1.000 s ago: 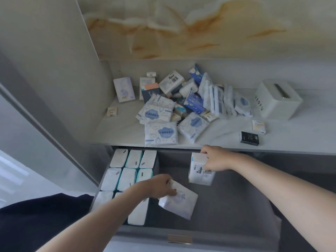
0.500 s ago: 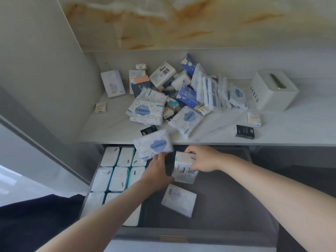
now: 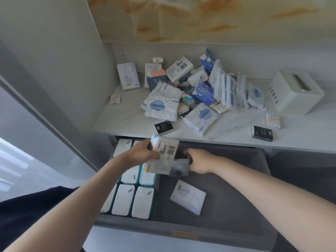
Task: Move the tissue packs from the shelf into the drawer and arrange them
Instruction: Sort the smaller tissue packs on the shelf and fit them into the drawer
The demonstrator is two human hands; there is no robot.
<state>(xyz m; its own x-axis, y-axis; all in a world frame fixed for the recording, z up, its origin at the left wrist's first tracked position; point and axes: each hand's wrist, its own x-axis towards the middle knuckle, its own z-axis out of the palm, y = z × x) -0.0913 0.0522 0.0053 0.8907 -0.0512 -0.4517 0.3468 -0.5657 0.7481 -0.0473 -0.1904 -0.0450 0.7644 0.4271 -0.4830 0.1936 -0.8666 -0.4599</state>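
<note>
The left hand [image 3: 143,151] hangs over the rear left of the drawer [image 3: 181,227], its fingers curled round a barcode pack [image 3: 164,154] whose long axis runs roughly front to back, tilted; the rows of standing packs [image 3: 127,199] lie directly beneath and to its left, so the free floor lies to the right of the fingers. The right hand [image 3: 199,160] is nearer that free floor, its fingers against a blurred pack [image 3: 180,167]; whether they grip it cannot be told. A flat pack [image 3: 188,196] lies nearer the front; the pile [image 3: 161,106] remains on the shelf [image 3: 125,122].
</note>
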